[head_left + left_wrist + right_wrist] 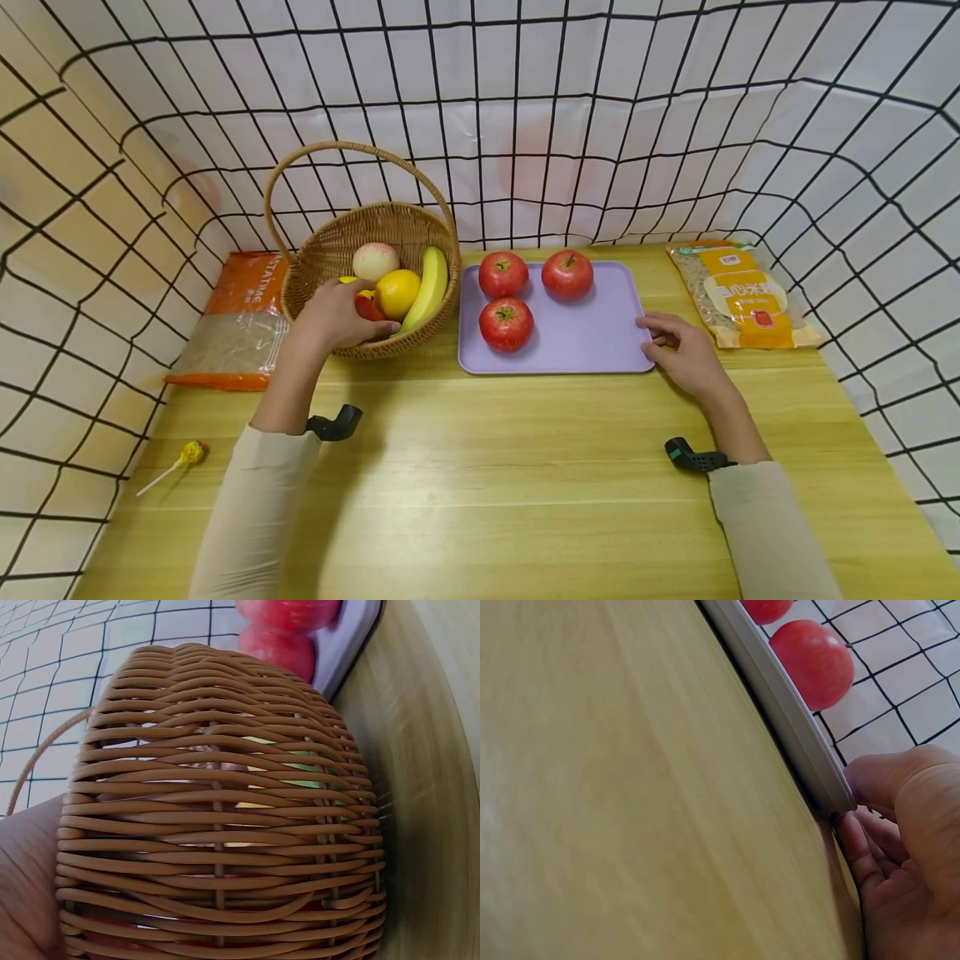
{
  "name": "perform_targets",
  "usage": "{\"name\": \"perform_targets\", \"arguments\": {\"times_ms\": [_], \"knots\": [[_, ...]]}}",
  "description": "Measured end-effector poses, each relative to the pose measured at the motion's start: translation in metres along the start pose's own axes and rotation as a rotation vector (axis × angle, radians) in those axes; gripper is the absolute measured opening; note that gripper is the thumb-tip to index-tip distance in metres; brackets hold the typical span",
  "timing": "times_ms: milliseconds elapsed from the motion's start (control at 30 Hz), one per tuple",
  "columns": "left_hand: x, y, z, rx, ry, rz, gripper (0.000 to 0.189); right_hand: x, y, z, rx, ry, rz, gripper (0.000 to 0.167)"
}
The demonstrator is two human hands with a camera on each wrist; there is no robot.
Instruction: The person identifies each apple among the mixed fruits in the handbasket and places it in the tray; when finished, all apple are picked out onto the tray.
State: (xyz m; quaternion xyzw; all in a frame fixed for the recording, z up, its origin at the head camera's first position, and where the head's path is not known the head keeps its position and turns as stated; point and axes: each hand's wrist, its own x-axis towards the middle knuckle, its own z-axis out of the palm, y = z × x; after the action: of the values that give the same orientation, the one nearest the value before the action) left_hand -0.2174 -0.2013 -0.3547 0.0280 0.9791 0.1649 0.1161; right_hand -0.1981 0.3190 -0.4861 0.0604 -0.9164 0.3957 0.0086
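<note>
A wicker basket (405, 218) with a tall handle stands at the back left, holding a pale peach (375, 262), a yellow lemon-like fruit (397, 293) and a banana (431, 287). Reaching into it, my left hand (337, 317) has thumb and fingers around a red fruit (367, 307), mostly hidden by the hand. The basket's woven side (217, 802) blocks most of that grip in the left wrist view. My right hand (684, 352) pinches the right edge of a lilac tray (585, 337). On the tray's left and back sit three red apples (506, 325).
An orange-and-clear food bag (232, 321) lies left of the basket, partly behind it. At the right back is a yellow grain bag (742, 293). A lollipop (191, 453) rests near the table's left edge. Black wire grid (517, 125) encloses the back and sides.
</note>
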Motion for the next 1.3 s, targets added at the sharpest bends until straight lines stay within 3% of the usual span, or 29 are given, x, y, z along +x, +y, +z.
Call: {"name": "perform_targets", "arguments": {"times_ms": [533,1033,1300], "knots": [[0.0002,-0.0012,0.002,-0.024,0.037,-0.01,0.065,-0.0004,-0.0003,-0.0002,0.016,-0.007,-0.008,0.041],[-0.0069,-0.001,0.0032,-0.074,0.216,0.01,0.066,-0.0018,-0.0004,-0.0014,0.016,-0.015,0.015,0.041],[-0.0073,-0.0004,0.0039,-0.178,0.272,0.038,0.067,-0.0017,-0.0001,-0.0007,0.018,-0.016,0.012,0.041]]}}
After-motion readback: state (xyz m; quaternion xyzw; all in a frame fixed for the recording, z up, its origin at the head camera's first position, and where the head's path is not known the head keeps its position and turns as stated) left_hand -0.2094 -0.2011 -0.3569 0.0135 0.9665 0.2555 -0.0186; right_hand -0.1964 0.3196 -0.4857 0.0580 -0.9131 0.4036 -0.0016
